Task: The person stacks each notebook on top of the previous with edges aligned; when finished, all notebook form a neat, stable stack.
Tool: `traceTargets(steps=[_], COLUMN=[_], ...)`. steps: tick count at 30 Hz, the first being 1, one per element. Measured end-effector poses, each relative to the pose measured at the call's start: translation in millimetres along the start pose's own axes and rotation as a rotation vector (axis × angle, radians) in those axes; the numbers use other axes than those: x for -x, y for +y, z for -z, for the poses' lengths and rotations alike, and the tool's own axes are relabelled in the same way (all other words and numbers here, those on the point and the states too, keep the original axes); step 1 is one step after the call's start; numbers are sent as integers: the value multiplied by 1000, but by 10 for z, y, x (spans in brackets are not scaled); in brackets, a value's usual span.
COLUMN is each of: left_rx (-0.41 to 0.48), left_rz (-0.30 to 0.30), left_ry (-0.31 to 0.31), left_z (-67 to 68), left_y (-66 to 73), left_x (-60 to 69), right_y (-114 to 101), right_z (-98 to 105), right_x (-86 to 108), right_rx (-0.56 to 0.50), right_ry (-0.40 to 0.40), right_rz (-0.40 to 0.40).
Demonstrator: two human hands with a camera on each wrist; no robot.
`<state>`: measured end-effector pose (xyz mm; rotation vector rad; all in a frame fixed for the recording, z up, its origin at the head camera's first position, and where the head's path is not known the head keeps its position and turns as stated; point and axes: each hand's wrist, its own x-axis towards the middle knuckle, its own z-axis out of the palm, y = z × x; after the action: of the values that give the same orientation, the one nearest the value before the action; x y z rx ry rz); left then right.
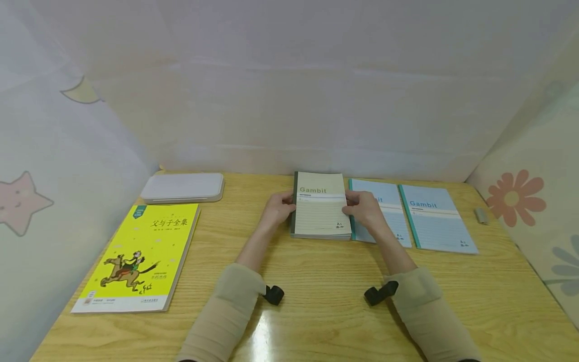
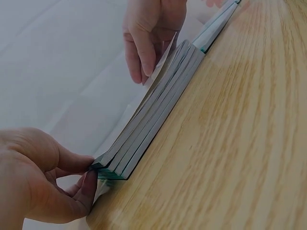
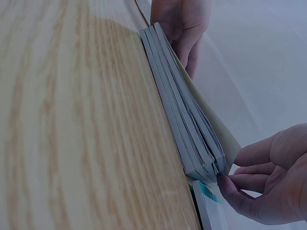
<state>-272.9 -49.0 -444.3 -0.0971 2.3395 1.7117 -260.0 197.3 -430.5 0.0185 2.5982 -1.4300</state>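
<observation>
A stack of several Gambit notebooks lies at the table's back middle, topped by a cream-covered notebook [image 1: 320, 211] with a dark spine. At its left side my left hand [image 1: 278, 207] pinches the spine edge between thumb and fingers. My right hand [image 1: 364, 207] holds the right edge of the top notebook. In the right wrist view, the cream cover [image 3: 211, 112] bows up from the pages, and the right hand [image 3: 273, 175] has thumb and fingers at its corner. The left wrist view shows the left hand [image 2: 45, 175] at the stack's spine end.
Two light blue notebooks with teal spines, one nearer [image 1: 384, 226] and one farther right [image 1: 439, 218], lie beside the stack. A small grey object [image 1: 481, 216] is at the far right. On the left are a yellow book [image 1: 140, 256] and a white case [image 1: 183, 186]. White cloth walls [image 1: 316, 110] surround the table.
</observation>
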Motion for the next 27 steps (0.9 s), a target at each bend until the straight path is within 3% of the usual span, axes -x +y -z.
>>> traceTargets(steps=[27], left_rx=[-97], left_rz=[9], left_ry=[-24], left_z=[-8], left_y=[6], left_x=[7], right_y=[20], right_z=[20], right_x=[28], right_rx=[-6], right_ry=[-7], right_rz=[-4])
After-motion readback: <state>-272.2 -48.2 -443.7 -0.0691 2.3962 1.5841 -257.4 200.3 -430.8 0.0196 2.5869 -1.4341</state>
